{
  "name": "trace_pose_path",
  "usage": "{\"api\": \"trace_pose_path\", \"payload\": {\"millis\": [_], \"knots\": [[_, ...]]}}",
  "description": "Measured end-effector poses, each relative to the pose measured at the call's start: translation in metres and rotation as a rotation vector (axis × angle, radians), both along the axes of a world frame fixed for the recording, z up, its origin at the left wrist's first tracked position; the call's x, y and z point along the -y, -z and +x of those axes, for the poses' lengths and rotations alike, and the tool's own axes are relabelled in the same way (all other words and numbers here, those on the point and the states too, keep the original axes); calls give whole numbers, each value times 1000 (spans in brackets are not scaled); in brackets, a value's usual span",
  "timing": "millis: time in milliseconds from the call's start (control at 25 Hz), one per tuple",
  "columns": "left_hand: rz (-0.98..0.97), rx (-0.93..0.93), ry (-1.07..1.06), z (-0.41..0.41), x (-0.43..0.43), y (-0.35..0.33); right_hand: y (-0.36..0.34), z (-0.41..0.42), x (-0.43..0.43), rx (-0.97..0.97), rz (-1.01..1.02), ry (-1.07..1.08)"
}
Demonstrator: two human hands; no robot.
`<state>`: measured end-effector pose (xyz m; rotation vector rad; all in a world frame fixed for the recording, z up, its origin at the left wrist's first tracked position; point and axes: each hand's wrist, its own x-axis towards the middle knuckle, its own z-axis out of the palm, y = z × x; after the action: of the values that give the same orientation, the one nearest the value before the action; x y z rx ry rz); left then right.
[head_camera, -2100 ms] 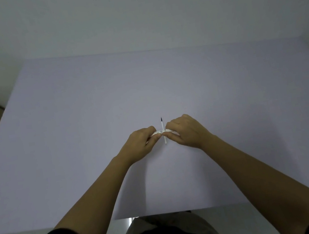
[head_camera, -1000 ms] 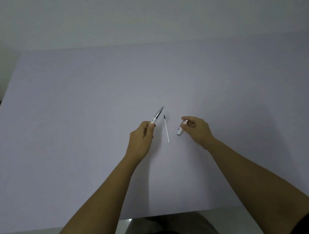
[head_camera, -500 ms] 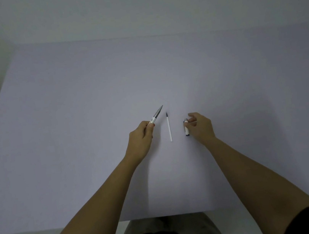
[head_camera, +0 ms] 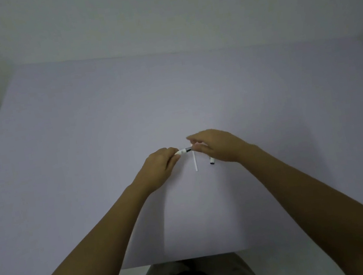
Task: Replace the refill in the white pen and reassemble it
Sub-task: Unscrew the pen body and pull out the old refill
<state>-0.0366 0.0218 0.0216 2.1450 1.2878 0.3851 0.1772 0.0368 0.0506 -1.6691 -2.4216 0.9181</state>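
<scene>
on the pale table point(head_camera: 87, 175), left hand point(head_camera: 159, 167) pinches the pen front half point(head_camera: 183, 151), right hand point(head_camera: 217, 147) fingers closing on its tip; spare refill point(head_camera: 195, 162) and rear barrel point(head_camera: 212, 161) lie loose beneath and could be knocked rolling.

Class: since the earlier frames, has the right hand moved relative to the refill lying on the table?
Yes. The right hand moved left, now reaching over the refill.

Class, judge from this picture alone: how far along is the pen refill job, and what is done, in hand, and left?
Done: the pen is apart; one short pen piece lies on the table. In hand: the left hand holds the front section, where the right hand meets it, apparently at the old refill. Left: fit the spare white refill lying on the table, then rejoin the pieces.
</scene>
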Motion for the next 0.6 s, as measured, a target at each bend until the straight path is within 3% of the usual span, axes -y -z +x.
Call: {"api": "trace_pose_path", "payload": {"millis": [80, 400, 600], "knots": [[37, -31, 49, 1, -3, -7, -5, -5, 2, 125, 24, -62], [-152, 24, 5, -1, -3, -25, -21, -6, 15, 82, 345, -189], [-89, 3, 40, -2, 5, -27, -20, -2, 21, 89, 174, 17]]}}
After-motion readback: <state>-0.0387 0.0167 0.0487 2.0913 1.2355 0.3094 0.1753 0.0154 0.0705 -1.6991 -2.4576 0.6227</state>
